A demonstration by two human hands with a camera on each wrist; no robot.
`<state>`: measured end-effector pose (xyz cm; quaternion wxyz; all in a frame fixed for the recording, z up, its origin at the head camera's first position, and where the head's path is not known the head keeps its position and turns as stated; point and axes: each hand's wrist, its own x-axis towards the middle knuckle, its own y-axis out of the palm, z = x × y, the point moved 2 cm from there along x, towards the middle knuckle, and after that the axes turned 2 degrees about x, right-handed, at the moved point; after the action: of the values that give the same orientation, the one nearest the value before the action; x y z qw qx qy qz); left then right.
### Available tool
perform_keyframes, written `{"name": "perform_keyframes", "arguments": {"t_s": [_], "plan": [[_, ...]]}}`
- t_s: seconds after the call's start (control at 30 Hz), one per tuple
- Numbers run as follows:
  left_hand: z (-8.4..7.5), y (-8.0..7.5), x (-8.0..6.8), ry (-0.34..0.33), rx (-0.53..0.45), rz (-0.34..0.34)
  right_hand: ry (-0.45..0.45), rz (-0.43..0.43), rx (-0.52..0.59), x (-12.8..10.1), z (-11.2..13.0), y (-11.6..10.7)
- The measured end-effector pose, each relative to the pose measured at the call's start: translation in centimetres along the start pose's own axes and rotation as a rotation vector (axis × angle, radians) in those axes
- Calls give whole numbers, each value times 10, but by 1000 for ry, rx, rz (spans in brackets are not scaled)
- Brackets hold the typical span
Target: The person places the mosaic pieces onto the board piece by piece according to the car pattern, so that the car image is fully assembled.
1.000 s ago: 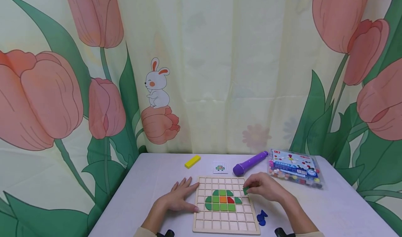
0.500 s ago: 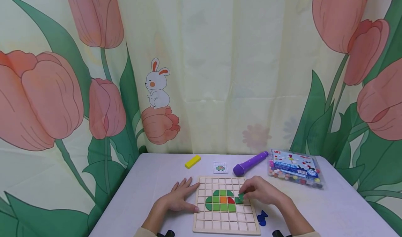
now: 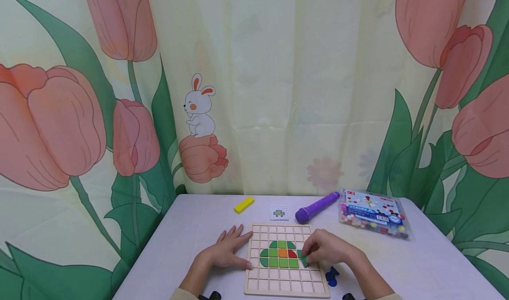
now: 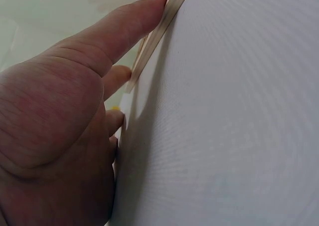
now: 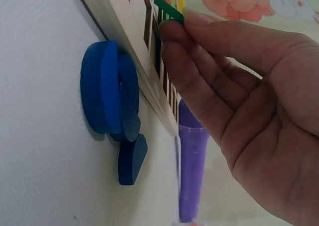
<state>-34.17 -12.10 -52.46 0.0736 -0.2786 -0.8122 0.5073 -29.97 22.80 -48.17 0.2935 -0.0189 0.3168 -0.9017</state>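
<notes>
tulip-print curtain [image 3: 278, 92], white table [image 3: 429, 264]

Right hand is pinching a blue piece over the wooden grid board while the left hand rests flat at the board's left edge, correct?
Not quite: the piece pinched by the right hand is green, not blue, as the right wrist view shows. The blue pieces lie on the table beside the board. The left hand does rest flat at its left edge.

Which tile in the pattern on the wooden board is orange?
The orange tile at the centre of the wooden board; green tiles border it left, above and below, a red tile on the right.
</notes>
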Motion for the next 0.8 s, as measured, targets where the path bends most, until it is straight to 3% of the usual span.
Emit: {"name": "perform_keyframes", "arguments": {"t_s": [0.8], "plan": [[-3, -2, -2, -2, 5, 5, 17, 34, -25, 3, -1, 4]]}}
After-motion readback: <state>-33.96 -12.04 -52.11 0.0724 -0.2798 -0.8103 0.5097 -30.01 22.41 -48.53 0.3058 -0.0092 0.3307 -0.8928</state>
